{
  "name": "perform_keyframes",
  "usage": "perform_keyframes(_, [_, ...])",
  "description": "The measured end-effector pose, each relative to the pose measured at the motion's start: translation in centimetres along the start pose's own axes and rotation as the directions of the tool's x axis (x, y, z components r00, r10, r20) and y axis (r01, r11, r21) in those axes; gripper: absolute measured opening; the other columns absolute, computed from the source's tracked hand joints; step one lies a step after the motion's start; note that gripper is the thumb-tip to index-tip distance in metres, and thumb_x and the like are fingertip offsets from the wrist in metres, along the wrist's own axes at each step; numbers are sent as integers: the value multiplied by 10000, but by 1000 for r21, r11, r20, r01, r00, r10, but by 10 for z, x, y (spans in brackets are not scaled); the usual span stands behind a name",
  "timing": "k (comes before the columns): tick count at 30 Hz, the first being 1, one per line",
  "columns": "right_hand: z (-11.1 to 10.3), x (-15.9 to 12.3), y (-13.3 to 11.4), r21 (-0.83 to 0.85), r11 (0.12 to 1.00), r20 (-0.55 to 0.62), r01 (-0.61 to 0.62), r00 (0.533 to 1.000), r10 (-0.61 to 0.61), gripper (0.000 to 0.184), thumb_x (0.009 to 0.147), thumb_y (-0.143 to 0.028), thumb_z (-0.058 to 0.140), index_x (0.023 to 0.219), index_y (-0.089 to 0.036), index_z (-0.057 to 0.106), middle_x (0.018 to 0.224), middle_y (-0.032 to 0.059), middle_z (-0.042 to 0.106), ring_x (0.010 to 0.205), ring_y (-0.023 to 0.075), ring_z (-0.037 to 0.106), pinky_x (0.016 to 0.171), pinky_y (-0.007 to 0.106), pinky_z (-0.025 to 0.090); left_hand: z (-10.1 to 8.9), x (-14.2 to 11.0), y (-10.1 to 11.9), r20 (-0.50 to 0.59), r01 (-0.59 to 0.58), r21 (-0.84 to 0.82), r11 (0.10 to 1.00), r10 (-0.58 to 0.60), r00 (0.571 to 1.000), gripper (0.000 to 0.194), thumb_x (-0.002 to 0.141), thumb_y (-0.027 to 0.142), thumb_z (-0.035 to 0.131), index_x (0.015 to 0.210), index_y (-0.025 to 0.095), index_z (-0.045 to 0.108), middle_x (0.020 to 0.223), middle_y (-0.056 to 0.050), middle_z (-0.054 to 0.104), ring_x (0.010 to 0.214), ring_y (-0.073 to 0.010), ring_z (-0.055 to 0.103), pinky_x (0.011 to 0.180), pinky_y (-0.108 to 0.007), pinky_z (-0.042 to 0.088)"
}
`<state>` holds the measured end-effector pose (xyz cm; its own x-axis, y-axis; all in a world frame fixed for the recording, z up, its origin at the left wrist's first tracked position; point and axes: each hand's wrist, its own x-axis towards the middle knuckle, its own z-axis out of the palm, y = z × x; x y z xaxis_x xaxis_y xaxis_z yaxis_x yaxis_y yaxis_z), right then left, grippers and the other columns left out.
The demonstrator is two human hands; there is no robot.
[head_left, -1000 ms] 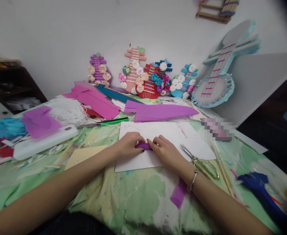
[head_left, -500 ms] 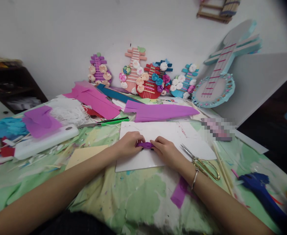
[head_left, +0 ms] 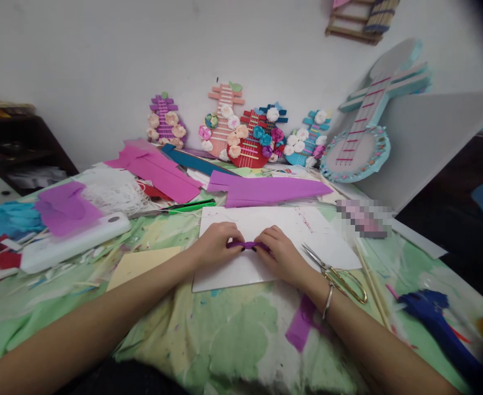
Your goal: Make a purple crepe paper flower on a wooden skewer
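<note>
My left hand (head_left: 217,245) and my right hand (head_left: 280,254) meet over a white sheet (head_left: 307,236) lying on the table. Between their fingertips they pinch a small rolled purple strip (head_left: 247,245), each hand closed on one end. The strip rests low, just above or on the sheet. A silver bangle (head_left: 327,301) circles my right wrist.
Gold-handled scissors (head_left: 340,274) lie right of my right hand, beside thin wooden sticks (head_left: 373,285). Purple and pink foam sheets (head_left: 266,190), a green cutter (head_left: 187,207), a white block (head_left: 72,241) and a blue glue gun (head_left: 434,318) crowd the table. Decorated paper guitars (head_left: 245,134) lean on the wall.
My fingers have worked the purple strip slightly, drawing it thinner between both hands. The hands stay in the same place on the white sheet.
</note>
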<state>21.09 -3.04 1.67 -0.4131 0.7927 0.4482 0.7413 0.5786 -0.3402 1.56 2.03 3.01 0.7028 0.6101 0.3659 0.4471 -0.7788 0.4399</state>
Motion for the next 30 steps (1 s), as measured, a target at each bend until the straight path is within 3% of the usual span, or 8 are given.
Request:
perform_keyframes(3, [-2,0,-2,287,940,31,-184,983,183,145,876,-273,494,882,-169,595,752,35,599,706,148,527,663,281,421,-2,0,2,-94,-107,32,994,110,989,129,793,177,551,782,175,680,682,-32,597,720,-148,512,679,-267,405])
perform_keyframes(6, [-4,0,-1,642,655,195,-399,911,364,352,902,-434,402,984,-153,599,637,25,613,586,137,554,589,263,435,-2,-2,1,-170,-261,137,955,282,944,152,835,194,516,847,190,667,740,-54,607,770,-164,497,712,-295,419])
perform_keyframes(9, [-5,-1,0,776,379,386,-505,855,347,412,879,-478,417,879,-127,632,620,41,620,517,123,542,537,250,429,0,-5,-1,-150,-386,302,871,444,883,159,863,188,486,864,206,644,773,-55,614,781,-169,491,710,-313,413])
perform_keyframes(14, [-11,-2,-3,825,235,461,-514,853,244,213,784,-341,616,799,-129,623,665,10,601,521,73,518,536,207,408,-1,-10,-2,-171,-473,426,771,582,795,171,865,148,490,961,232,603,838,-48,630,833,-176,515,729,-331,405])
perform_keyframes(18, [-13,0,-2,818,264,424,-512,845,325,248,770,-375,621,780,-130,579,680,25,633,520,79,551,507,196,410,1,-3,-6,-197,-364,365,857,453,869,221,857,139,491,1034,240,578,922,-57,618,911,-189,528,803,-352,422])
perform_keyframes(22, [-10,4,8,811,330,278,-484,814,511,283,760,-409,594,821,-139,533,761,64,677,468,81,560,399,170,357,10,15,-26,-221,-60,247,967,116,968,374,814,114,509,1180,170,457,1118,-111,539,1062,-229,495,874,-378,431])
perform_keyframes(25, [-7,4,15,824,336,179,-457,772,610,292,748,-367,586,931,-161,491,723,43,681,410,82,532,368,170,338,19,32,-44,-187,129,218,967,-89,978,287,790,260,578,1022,107,504,995,-122,545,944,-250,513,807,-397,443])
perform_keyframes(30, [-5,3,19,835,359,95,-416,753,652,282,740,-304,568,982,-198,470,655,4,673,427,98,553,413,183,384,32,51,-52,-116,180,223,958,-157,981,89,798,174,523,717,139,529,814,-91,552,850,-235,507,795,-386,401])
